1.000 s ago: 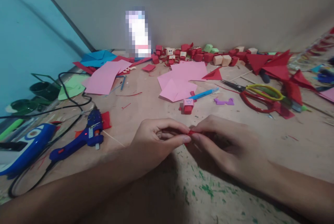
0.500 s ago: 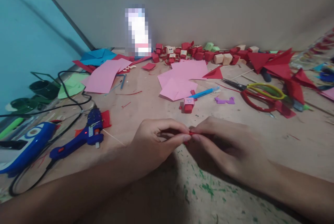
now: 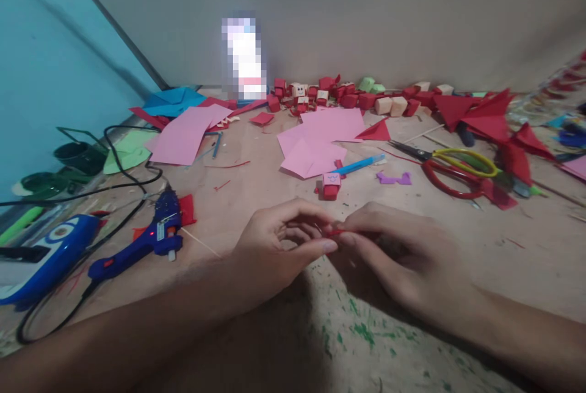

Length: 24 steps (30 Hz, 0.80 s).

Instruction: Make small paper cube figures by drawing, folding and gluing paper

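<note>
My left hand [image 3: 274,246] and my right hand [image 3: 394,252] meet fingertip to fingertip low over the wooden floor [image 3: 526,259]. Between them they pinch a tiny red paper piece [image 3: 336,232], mostly hidden by the fingers. A small red paper cube with a pink face [image 3: 330,185] sits just beyond my hands. A blue pen [image 3: 357,165] lies behind it, beside several pink paper sheets [image 3: 315,137].
A blue glue gun [image 3: 141,240] with a black cord lies at the left. Yellow-handled scissors [image 3: 458,161] and red-handled scissors [image 3: 451,182] lie at the right. Many red and beige paper cubes [image 3: 361,95] line the wall. Red paper triangles [image 3: 485,115] pile at the far right.
My left fingers have lifted and spread slightly over the red piece. Both hands stay in the same spot.
</note>
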Tool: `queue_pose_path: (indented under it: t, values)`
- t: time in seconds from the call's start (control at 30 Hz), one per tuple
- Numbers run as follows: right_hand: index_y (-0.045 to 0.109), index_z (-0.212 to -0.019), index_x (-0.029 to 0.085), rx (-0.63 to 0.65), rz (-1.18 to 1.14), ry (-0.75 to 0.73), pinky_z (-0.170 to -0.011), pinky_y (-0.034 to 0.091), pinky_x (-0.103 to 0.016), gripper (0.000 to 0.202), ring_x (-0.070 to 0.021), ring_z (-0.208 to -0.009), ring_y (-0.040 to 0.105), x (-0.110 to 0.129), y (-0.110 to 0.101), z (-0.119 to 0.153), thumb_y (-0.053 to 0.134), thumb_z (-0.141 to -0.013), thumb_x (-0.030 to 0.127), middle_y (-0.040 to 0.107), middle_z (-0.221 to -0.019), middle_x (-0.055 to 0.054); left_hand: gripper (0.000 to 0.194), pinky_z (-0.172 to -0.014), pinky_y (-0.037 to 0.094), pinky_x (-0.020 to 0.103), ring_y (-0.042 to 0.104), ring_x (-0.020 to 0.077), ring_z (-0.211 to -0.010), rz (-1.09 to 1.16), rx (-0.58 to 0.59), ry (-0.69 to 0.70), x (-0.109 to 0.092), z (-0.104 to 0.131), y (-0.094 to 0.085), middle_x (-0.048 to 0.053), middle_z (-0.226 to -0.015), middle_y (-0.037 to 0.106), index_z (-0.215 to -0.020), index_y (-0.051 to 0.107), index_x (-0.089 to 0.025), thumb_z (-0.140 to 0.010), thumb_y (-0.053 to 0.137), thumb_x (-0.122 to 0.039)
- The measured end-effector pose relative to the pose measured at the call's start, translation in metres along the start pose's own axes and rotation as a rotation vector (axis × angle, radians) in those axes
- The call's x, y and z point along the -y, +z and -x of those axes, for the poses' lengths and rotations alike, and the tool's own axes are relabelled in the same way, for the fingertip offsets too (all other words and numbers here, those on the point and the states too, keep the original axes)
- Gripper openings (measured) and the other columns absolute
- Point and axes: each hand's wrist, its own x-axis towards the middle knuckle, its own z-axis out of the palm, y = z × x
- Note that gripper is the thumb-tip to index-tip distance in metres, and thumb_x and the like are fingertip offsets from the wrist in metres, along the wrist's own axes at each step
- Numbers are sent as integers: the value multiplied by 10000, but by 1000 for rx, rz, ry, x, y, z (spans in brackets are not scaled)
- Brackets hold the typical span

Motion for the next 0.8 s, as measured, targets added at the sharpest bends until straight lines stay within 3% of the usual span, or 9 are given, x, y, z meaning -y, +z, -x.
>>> queue_pose_path:
  t: [0.33, 0.5, 0.63, 0.8]
  values:
    - [726, -1051, 159, 7, -203, 187, -584, 540, -224, 164, -144, -705, 713, -5, 1, 1, 645, -921, 218, 790, -876, -53, 79, -671, 553, 187, 679, 113, -740, -19, 8, 126, 1, 2, -1, 20, -797, 704, -803, 718, -135, -750, 771, -113]
    - [714, -1058, 173, 68, -260, 249, -518, 513, -233, 181, -155, -664, 701, -5, 3, 1, 676, -894, 240, 792, -864, -59, 71, -686, 558, 228, 692, 144, -768, -41, 26, 119, 2, 1, -2, 41, -822, 714, -814, 715, -132, -764, 764, -141]
    - [715, -1058, 171, 45, -305, 278, -549, 527, -247, 185, -147, -632, 682, -8, 4, 0, 665, -894, 242, 781, -820, -48, 84, -679, 554, 224, 688, 140, -753, -34, 26, 96, 1, 0, -1, 36, -811, 711, -815, 713, -134, -757, 769, -155]
    - [734, -1030, 180, 42, -224, 264, -564, 517, -248, 162, -146, -659, 682, -8, 3, -2, 638, -912, 237, 774, -831, -37, 82, -666, 546, 202, 672, 118, -734, -13, 6, 65, 1, -1, -1, 17, -798, 702, -812, 704, -142, -756, 764, -148]
